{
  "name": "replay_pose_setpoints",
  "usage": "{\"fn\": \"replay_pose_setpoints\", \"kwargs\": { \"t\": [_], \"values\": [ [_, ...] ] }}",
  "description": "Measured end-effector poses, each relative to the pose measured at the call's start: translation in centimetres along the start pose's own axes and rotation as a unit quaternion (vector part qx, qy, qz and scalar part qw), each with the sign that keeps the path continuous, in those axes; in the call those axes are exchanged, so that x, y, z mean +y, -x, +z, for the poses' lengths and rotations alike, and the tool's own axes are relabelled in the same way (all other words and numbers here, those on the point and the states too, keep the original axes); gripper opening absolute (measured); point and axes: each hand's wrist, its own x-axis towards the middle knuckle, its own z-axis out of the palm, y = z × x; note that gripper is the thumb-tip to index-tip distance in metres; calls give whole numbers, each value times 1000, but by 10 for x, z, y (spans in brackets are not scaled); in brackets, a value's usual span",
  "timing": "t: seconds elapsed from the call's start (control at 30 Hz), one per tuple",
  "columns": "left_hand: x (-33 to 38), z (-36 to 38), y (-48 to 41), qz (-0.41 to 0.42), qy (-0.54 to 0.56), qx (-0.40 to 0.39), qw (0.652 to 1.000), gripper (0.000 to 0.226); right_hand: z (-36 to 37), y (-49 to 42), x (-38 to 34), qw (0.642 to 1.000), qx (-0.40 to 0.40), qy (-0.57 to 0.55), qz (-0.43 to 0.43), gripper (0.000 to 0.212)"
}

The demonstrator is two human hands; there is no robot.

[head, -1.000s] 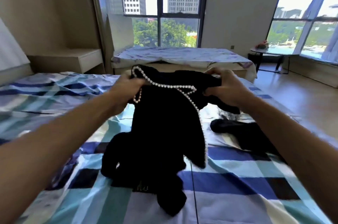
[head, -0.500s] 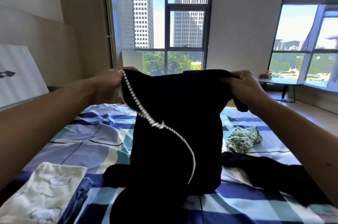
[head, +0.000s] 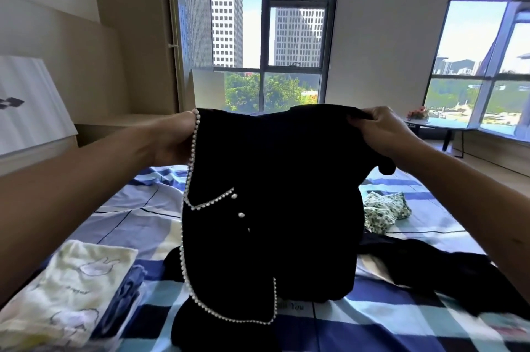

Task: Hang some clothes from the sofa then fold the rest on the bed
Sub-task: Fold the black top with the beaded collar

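Black garment [head: 272, 193] held up over bed [head: 401, 314], hem touching cover. Left hand [head: 175, 136] pinches its pearl-trimmed top corner, right hand [head: 378, 130] clenched on opposite shoulder.

Versus 0.5 s ago: garment spread wider, front panel flatter, pearl trim [head: 187, 199] outlining flap, two buttons visible.

Right of garment: dark clothing [head: 430, 268] on bed, floral cloth [head: 384, 211] just behind it. Left of garment: folded cream cloth [head: 66, 285]. Behind garment: window [head: 269, 36], towers outside.

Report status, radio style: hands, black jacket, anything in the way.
Left hand, right hand: each gripping a top corner. Black jacket held up, lower end on bed. Folded cream cloth left, floral piece and dark garment right.
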Motion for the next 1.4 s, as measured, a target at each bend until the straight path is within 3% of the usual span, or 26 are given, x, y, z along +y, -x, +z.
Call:
{"fn": "replay_pose_setpoints", "kwargs": {
  "t": [0.07,0.13,0.23,0.27,0.33,0.43,0.5,0.57,0.63,0.7,0.77,0.87,0.97,1.07,1.13,1.23,1.33,1.4],
  "values": [
    [10,23,16,26,-7,-63,998,12,5,-1,3,997,8,71,13,28],
    [18,43,24,40,-3,-98,994,12,13,4,1,988,-31,150,-9,14],
    [22,67,22,22,-21,-98,995,25,48,24,-14,975,-183,84,-93,82],
    [21,78,23,16,-44,-99,994,27,65,32,-21,969,-213,51,-115,91],
    [15,92,27,29,-86,-96,991,27,97,35,-21,966,-222,-5,-132,77],
    [0,97,21,59,-74,-8,995,17,119,32,-19,977,-164,-96,-92,23],
    [-21,91,24,74,-69,48,994,42,115,30,-17,983,-115,-139,-25,16],
    [-56,91,43,57,-108,55,991,71,106,26,-17,972,-95,-205,58,6],
    [-106,100,63,44,-171,15,984,74,94,23,-22,945,-89,-288,127,11],
    [-154,109,65,67,-232,5,970,45,83,17,-28,928,-66,-334,154,13],
    [-178,111,58,76,-265,58,959,13,73,10,-29,921,-37,-353,160,18],
    [-176,98,43,40,-190,132,972,38,54,1,-15,928,-27,-348,129,27],
    [-149,68,31,60,-205,186,959,35,32,-1,13,947,-17,-301,114,19],
    [-106,50,28,67,-181,222,956,36,22,7,46,955,-46,-257,140,35],
    [-79,52,31,39,-110,185,976,26,29,15,67,954,-46,-240,173,41],
    [-56,53,35,-10,19,109,994,24,41,28,92,955,-44,-188,225,26],
    [-50,56,42,-44,87,53,994,28,59,43,112,929,-47,-185,318,18],
    [-57,60,45,-70,121,39,989,41,77,54,120,900,-28,-248,356,16]
  ]
}}
